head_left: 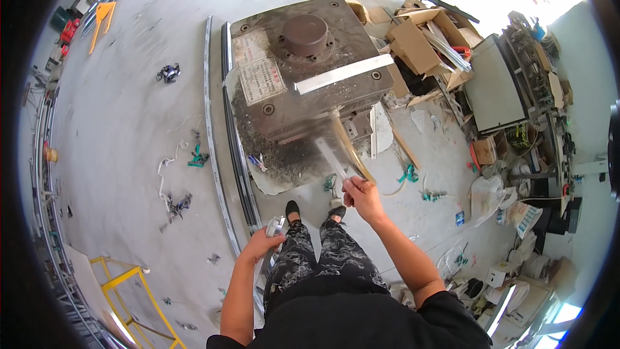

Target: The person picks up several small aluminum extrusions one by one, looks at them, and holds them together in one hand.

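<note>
My left hand (263,243) is closed around a silver metal profile (276,225), low beside my left leg. The profile's cut end faces up, and its lower length runs down past my thigh. My right hand (363,198) is raised in front of me, fingers closed on a pale flat strip (330,157) smeared by motion. This strip points up toward the brown metal machine (284,116). A curved tan hose or bar (352,147) comes from the machine down to my right hand; whether my fingers touch it, I cannot tell. Another silver profile (342,74) lies across the machine's top.
Long metal bars (223,155) lie on the floor left of the machine. Pliers (258,162) rest on its base. Cardboard boxes (420,45) and a cluttered shelf (523,103) stand at right. A yellow frame (123,278) is at lower left; scraps dot the floor.
</note>
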Motion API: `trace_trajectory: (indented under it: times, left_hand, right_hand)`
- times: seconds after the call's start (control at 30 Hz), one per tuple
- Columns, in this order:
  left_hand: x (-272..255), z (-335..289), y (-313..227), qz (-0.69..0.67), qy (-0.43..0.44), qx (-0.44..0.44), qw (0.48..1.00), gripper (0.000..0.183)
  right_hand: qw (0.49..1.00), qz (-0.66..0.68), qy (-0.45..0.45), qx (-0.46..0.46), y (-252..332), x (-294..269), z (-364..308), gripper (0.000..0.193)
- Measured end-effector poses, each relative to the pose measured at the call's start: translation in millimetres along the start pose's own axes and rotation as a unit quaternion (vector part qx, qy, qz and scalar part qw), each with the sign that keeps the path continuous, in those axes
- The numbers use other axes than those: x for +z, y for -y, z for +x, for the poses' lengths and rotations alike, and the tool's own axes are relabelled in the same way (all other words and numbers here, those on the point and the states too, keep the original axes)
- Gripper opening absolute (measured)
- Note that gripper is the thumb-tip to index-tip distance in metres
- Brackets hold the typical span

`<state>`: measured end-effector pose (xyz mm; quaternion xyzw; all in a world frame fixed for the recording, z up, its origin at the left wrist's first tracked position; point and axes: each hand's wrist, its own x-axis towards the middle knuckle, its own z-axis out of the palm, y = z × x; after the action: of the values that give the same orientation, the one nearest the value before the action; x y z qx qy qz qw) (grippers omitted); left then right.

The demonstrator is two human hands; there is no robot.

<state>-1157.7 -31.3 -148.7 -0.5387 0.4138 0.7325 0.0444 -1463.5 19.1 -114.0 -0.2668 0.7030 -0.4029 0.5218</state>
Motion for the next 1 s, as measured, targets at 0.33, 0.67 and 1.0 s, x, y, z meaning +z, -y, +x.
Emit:
trace_trajectory:
  times: [0.33, 0.67, 1.0]
  left_hand:
    - [15.3, -24.0, 6.6, -0.046, -0.107, 0.025, 0.993, 0.028]
    - [25.9, -21.1, -64.7, -0.09, -0.104, 0.129, 0.982, 0.019]
    - [-1.1, -20.6, -53.3, -0.187, -0.072, 0.147, 0.969, 0.019]
  right_hand:
    - [0.986, -0.072, 0.127, -0.082, 7.6, -37.5, 3.6, 0.024]
    - [0.931, 0.296, 0.198, 0.073, 14.5, 3.2, -28.8, 0.028]
    - [0.917, 0.363, 0.051, -0.157, 35.9, -31.1, -84.2, 0.011]
